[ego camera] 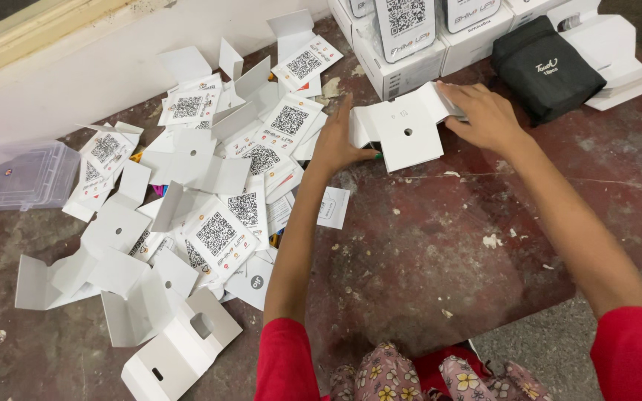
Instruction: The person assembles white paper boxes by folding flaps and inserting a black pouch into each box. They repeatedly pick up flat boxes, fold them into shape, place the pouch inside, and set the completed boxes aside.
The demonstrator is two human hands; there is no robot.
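Lap: patterned cloth [403, 375] and red sleeves [637, 353] at the bottom edge, seated low on the floor, so both arms stretch forward to reach the work.

Floor: worn dark-red surface [440, 252], flecked with paper scraps; serves as the work surface, everything laid straight on it.

Small slip: one white paper slip [334, 206] lying alone just beside the left forearm, apart from the heap.

Heap: loose pile of white card inserts and printed code cards [209, 208] spread to the left, overlapping at all angles, seemingly dropped rather than stacked; kept within reach of the left arm.

Left hand: left hand [338, 145] pressed against the left flap of the white folded carton [404, 134], fingers spread and curled round the edge, steadying that side.

Carton: lies on the floor between the two hands, beyond the heap's near edge, round hole facing up, flaps half open.

Right hand: right hand [484, 115] laid over the carton's right flap, fingers gripping its far edge, apparently bending it inward; exact pinch hidden by the fingers.

Clear box: transparent plastic box [20, 174] far left by the wall, well apart from the hands.

Black pouch: black fabric pouch [548, 67] just beyond the right hand, resting on opened white packaging.

Back row: closed white boxes [410, 52] lined up at the far edge, code cards propped on top, set out of the way.
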